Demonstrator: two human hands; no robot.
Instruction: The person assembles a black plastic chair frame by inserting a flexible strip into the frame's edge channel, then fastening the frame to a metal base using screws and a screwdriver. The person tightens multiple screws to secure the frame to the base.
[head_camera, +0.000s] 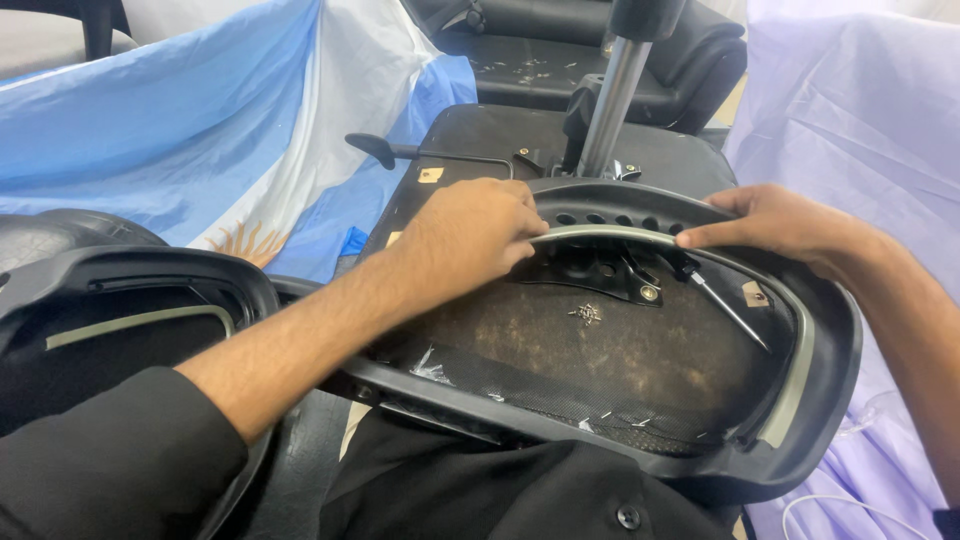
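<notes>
Upside-down black plastic chair seat shell (830, 350) resting across the lap, brown worn underside board (600, 350) facing up. Grey curved trim strip (620, 234) only partly seated: already in the groove down the right rim, top arc looking still loose. Left hand (470, 232) curled over the strip's top bend, fingers pinching it. Right hand (775, 220) flat on the rim, fingertips pressing the strip down. Small pile of screws (586, 314) sitting loose on the board, thin silver screwdriver (725, 308) lying beside them untouched. Black metal bracket (600, 270) already fixed. Second black shell (150, 290) at left, own strip in place.
</notes>
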